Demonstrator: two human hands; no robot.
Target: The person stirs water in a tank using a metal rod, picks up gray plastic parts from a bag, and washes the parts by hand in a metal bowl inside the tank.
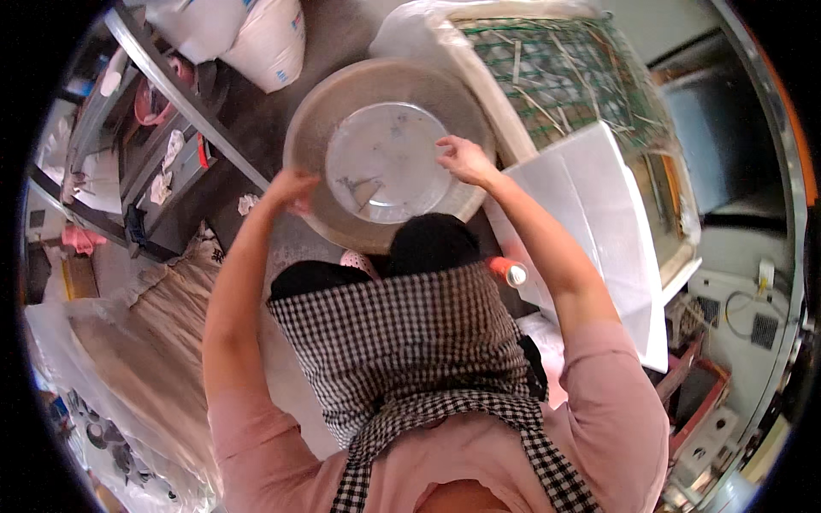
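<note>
A large round, greyish-tan basin (393, 77) stands on the floor in front of my knees. Its bottom looks pale and shiny, and a small thin light-coloured thing (366, 190) lies there, too indistinct to name. My right hand (464, 160) is over the basin's right side with its fingers apart and nothing visible in them. At the left rim is my left hand (295, 190), fingers pointing down and blurred. Whether it touches the rim I cannot make out. A checked black-and-white apron (410, 333) covers my lap.
To the right stands a pale-framed container topped with green netting (556, 85), with white sheets (590, 214) leaning against it. An orange-red cylinder with a white top (509, 272) is beside my knee. Metal shelving (184, 94) stands left; white sacks (269, 47) are behind the basin.
</note>
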